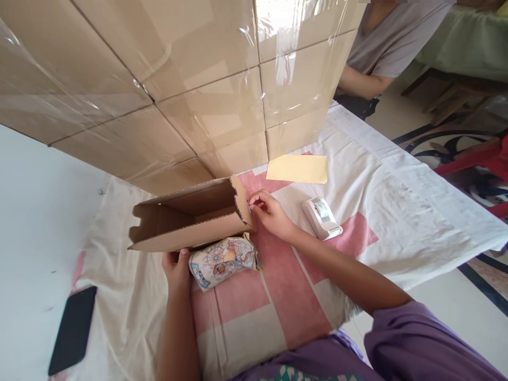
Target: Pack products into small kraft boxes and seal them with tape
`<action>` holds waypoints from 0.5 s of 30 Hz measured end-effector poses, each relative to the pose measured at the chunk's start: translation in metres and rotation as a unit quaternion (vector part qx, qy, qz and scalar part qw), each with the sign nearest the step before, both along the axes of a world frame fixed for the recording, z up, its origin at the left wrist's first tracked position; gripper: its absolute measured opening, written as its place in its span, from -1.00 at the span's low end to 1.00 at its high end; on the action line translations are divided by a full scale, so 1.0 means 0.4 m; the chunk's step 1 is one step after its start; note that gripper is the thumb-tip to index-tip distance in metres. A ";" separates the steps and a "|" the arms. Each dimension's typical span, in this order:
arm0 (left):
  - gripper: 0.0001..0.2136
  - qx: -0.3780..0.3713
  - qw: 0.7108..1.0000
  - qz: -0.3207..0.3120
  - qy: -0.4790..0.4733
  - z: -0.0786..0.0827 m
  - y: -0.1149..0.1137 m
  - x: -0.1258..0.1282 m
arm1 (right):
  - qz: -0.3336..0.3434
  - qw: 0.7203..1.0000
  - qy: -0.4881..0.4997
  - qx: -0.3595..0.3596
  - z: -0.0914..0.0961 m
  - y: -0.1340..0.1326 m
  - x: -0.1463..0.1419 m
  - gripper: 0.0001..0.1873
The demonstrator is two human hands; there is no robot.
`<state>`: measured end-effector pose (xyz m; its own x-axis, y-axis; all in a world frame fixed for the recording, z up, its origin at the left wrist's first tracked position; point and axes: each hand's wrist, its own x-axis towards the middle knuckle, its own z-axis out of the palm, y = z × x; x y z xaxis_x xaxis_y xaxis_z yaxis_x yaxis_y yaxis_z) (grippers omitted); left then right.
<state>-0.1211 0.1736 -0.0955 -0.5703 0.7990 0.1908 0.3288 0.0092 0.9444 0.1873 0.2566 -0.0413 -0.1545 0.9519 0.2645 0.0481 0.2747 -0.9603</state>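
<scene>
A small open cardboard box (186, 217) lies on its side on the cloth-covered table (397, 211), its opening facing left. My right hand (268, 211) pinches the edge of the box's right flap, fingers closed on it. My left hand (174, 262) grips the box's near bottom edge from underneath. A rolled printed fabric pouch (222, 261) lies just in front of the box, between my two arms.
A tall stack of plastic-wrapped flat cartons (178, 79) stands behind the box. A yellow envelope (297, 169) and a white tape dispenser (321, 217) lie to the right. A black phone (73, 330) rests at the left. Another person (381, 47) sits at the far right.
</scene>
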 end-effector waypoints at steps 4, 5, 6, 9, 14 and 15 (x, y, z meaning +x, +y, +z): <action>-0.41 0.004 1.000 -0.002 0.000 -0.002 0.002 0.001 | -0.005 1.000 -0.001 0.010 0.003 -0.003 -0.006 -0.96; -0.41 0.006 1.000 -0.004 0.000 -0.003 0.003 0.001 | -0.011 1.000 0.004 0.006 0.011 -0.002 0.002 -0.96; -0.42 0.007 1.000 -0.008 -0.001 -0.004 0.004 0.001 | -0.019 1.000 0.006 0.002 0.023 0.002 0.017 -0.96; -0.41 0.014 1.000 -0.017 -0.007 -0.006 0.007 0.002 | -0.049 0.999 -0.020 0.008 0.076 0.042 0.108 -0.94; -0.42 0.021 1.000 -0.022 -0.008 -0.003 0.011 0.009 | -0.105 0.957 -0.271 0.003 0.136 0.199 0.288 -0.82; -0.42 0.022 0.999 -0.023 -0.009 -0.002 0.011 0.010 | -0.104 0.932 -0.347 -0.015 0.132 0.232 0.307 -0.80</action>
<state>-0.1169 0.1781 -0.0964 -0.5360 0.8161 0.2161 0.3113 -0.0468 0.9492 0.3100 0.3493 0.0116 -0.0893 0.9858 0.1421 0.7099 0.1631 -0.6852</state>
